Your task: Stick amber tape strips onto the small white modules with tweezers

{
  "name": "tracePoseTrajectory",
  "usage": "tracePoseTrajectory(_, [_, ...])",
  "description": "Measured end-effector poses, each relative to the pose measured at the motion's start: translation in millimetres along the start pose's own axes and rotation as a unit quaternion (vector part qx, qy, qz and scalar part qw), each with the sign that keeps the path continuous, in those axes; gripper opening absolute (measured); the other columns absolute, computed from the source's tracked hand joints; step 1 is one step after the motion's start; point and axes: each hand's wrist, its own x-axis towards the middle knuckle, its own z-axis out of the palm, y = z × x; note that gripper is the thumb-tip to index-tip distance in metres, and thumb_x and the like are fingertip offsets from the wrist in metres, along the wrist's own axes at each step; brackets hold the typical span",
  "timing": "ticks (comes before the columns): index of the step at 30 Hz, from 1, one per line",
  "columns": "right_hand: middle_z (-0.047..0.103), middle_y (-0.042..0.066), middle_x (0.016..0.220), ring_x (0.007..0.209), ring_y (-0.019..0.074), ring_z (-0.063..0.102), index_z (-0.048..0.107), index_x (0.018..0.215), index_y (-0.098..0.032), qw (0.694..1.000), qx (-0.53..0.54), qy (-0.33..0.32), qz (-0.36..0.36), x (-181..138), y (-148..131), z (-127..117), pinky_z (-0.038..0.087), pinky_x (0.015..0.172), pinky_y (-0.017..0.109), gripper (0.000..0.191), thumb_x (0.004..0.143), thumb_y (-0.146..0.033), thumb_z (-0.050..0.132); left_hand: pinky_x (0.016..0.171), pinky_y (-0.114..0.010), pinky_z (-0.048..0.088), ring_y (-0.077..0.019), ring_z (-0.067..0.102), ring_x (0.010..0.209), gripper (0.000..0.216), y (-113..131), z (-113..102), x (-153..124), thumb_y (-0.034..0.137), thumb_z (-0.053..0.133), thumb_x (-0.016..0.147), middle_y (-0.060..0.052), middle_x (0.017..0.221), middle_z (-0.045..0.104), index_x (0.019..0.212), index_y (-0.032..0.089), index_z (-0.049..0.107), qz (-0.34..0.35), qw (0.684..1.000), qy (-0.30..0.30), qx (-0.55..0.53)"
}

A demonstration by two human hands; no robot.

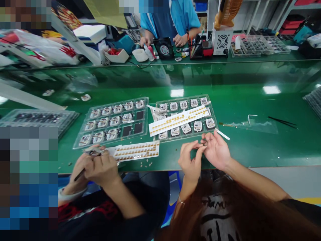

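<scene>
My left hand (pixel 191 159) is closed in a pinch, its thumb and forefinger meeting at the fingertips of my right hand. Palm up, my right hand (pixel 217 151) has its fingers curled in; whatever small thing lies between the two hands is too tiny to make out. Just beyond them sits a clear plastic tray (pixel 193 134) of small white watch-shaped parts (pixel 198 126). Across this tray lies a white sheet with rows of gold-brown stickers (pixel 178 120). A narrow white strip (pixel 222 134) sticks out beside my right fingers.
On the left a co-worker's hands (pixel 100 165) hold a part and a dark tool beside another sticker sheet (pixel 136 151). A second parts tray (pixel 115 120) stands beyond. Black tweezers (pixel 282 122) and clear film (pixel 260 126) lie right. Another person (pixel 170 23) sits opposite, behind a small fan (pixel 163 49).
</scene>
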Motion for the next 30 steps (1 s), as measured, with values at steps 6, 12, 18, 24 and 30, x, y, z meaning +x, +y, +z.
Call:
tracePoseTrajectory(6, [0.046, 0.002, 0.084, 0.084, 0.0187, 0.044, 0.061, 0.067, -0.022, 0.972, -0.195, -0.016, -0.131, -6.3, 16.5, -9.9, 0.039, 0.078, 0.030, 0.051, 0.082, -0.070, 0.054, 0.073, -0.030, 0.048, -0.0139, 0.060, 0.073, 0.008, 0.6, -4.2, -1.4, 0.023, 0.063, 0.090, 0.000, 0.076, 0.066, 0.082, 0.020, 0.062, -0.008, 0.998, -0.046, 0.050])
tracePoseTrajectory(12, [0.045, 0.002, 0.084, 0.085, 0.0192, 0.044, 0.063, 0.067, -0.022, 0.970, -0.201, -0.037, -0.134, -14.1, 18.7, -8.6, 0.038, 0.077, 0.030, 0.053, 0.081, -0.073, 0.052, 0.070, -0.028, 0.048, -0.0129, 0.059, 0.073, 0.013, -2.0, -5.6, -5.7, 0.024, 0.060, 0.092, 0.001, 0.075, 0.062, 0.080, 0.021, 0.057, -0.024, 0.998, -0.057, 0.021])
tracePoseTrajectory(18, [0.050, 0.001, 0.081, 0.077, 0.0158, 0.047, 0.061, 0.071, -0.020, 1.000, -0.021, 0.011, 0.009, -13.3, 9.1, -7.1, 0.041, 0.068, 0.027, 0.041, 0.084, -0.058, 0.060, 0.075, -0.033, 0.053, -0.0155, 0.062, 0.080, 0.015, -15.9, -16.2, -4.7, 0.033, 0.057, 0.094, -0.003, 0.086, 0.065, 0.090, 0.018, 0.060, -0.023, 0.994, -0.077, 0.070])
tracePoseTrajectory(24, [0.046, -0.001, 0.071, 0.058, 0.0116, 0.041, 0.055, 0.072, -0.019, 0.996, 0.083, 0.024, -0.005, -11.5, -14.1, -4.2, 0.037, 0.054, 0.024, 0.030, 0.093, -0.041, 0.052, 0.084, -0.037, 0.055, -0.0178, 0.062, 0.096, 0.027, -66.8, -59.6, 125.9, 0.037, 0.056, 0.094, -0.008, 0.113, 0.062, 0.112, 0.018, 0.060, -0.091, 0.979, -0.139, 0.118])
tracePoseTrajectory(30, [0.020, -0.008, 0.053, 0.045, 0.0101, 0.016, 0.048, 0.068, -0.021, 0.997, -0.024, -0.061, -0.050, -11.7, -34.7, -15.4, 0.020, 0.044, 0.024, 0.028, 0.091, -0.036, 0.054, 0.077, -0.036, 0.054, -0.0123, 0.062, 0.070, 0.014, -151.6, -90.3, 285.6, 0.025, 0.065, 0.089, 0.000, 0.079, 0.063, 0.092, 0.011, 0.062, -0.151, 0.958, -0.179, 0.165])
